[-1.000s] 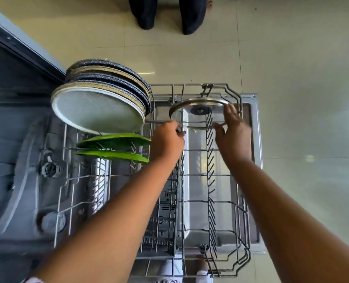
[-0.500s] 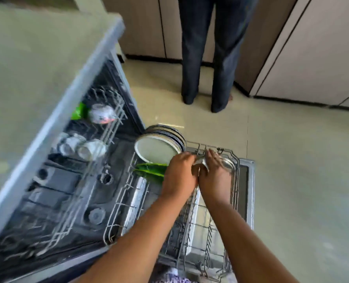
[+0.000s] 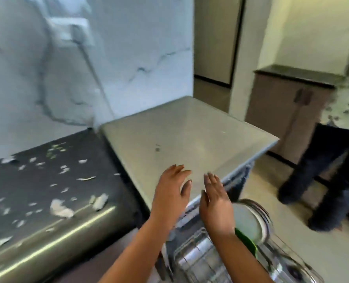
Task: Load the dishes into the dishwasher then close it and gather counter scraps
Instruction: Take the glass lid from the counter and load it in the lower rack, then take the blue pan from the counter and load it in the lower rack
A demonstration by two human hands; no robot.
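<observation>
Two bare hands are raised side by side at about 6 o'clock, holding nothing. On the left hand [image 3: 172,189] the fingers are straight and slightly spread, its back to the camera, over the near edge of the grey counter top [image 3: 190,135]; whether it touches the surface cannot be told. The right hand [image 3: 215,203] is likewise flat, fingers extended and close together, just beside the left hand, over the counter's near corner.

Below the hands, from 6 to 4 o'clock, lies the open dishwasher [image 3: 238,186] with its wire rack [image 3: 192,260] pulled out. Several plates [image 3: 249,221] stand on edge in the rack at about 5 o'clock, and a green plate [image 3: 248,241] stands just beside them on the near side, partly hidden by the right forearm. The whole view is blurred by motion, so the rack's other contents cannot be made out.

Many pale scraps [image 3: 61,208], with a few green bits among them, lie scattered over the dark counter [image 3: 47,180] at 8 to 9 o'clock, well apart from both hands. A marbled wall [image 3: 108,58] rises behind it at 10 to 12 o'clock. Another person's dark trouser legs [image 3: 328,176] stand on the floor [image 3: 281,201] at 3 o'clock.
</observation>
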